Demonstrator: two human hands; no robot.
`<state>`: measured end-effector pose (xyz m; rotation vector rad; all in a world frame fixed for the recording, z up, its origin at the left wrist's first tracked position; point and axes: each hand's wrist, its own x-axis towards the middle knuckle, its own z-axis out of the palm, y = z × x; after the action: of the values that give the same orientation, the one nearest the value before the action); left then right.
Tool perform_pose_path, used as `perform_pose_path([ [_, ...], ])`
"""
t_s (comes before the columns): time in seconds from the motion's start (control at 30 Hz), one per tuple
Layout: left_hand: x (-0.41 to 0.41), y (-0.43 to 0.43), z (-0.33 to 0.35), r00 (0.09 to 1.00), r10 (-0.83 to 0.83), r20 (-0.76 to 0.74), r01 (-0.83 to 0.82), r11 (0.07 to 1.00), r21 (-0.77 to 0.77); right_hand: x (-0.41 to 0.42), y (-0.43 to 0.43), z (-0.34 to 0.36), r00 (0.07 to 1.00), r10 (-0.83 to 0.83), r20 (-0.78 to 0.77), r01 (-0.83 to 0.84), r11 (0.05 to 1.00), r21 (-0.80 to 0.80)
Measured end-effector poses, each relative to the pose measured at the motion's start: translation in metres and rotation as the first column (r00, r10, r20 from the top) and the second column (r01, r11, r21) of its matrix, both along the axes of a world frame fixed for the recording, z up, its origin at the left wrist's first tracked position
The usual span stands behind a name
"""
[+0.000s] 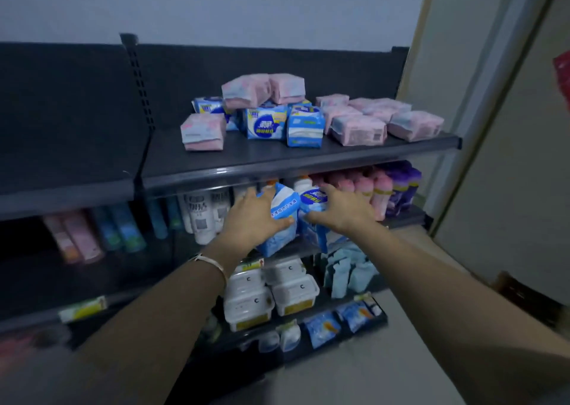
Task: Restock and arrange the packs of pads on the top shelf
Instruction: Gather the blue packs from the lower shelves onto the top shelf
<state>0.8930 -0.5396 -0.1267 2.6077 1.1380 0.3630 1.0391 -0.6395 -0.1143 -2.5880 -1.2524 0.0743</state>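
Mid-restock here. My left hand [257, 216] has its fingers [266, 193] wrapped round the first blue pack [279, 219], and my right hand [344, 210] is clamped on the second blue pack [311, 199]. Both are just below the lip of the top shelf [172, 161]. The pink packs [357, 128] up there are a jumble. Next, I reckon: lift both over the edge into the bare left patch, then tidy.

packs [296, 117] on top shelf [277, 164], bottles [364, 188] beneath
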Motion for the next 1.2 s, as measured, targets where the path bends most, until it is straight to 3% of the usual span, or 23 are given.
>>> perform_pose_path([
  [0.37, 0.003, -0.021, -0.189, 0.981, 0.088, -0.171, -0.131, 0.957, -0.259, 0.015, -0.016, -0.192, 0.982, 0.032, -0.184, -0.079, 0.963, -0.256],
  [0.67, -0.043, -0.042, -0.434, 0.932, 0.127, -0.34, -0.28, 0.846, -0.453, -0.018, -0.031, -0.429, 0.952, -0.082, -0.294, -0.056, 0.9, -0.433],
  [1.03, -0.073, -0.096, -0.756, 0.915, 0.153, -0.372, -0.348, 0.766, -0.541, -0.064, -0.069, -0.753, 0.931, -0.172, -0.323, -0.052, 0.811, -0.583],
  [1.2, -0.06, -0.088, -0.86, 0.927, 0.171, -0.335, -0.323, 0.818, -0.476, -0.066, -0.059, -0.859, 0.944, -0.143, -0.297, -0.042, 0.84, -0.541],
])
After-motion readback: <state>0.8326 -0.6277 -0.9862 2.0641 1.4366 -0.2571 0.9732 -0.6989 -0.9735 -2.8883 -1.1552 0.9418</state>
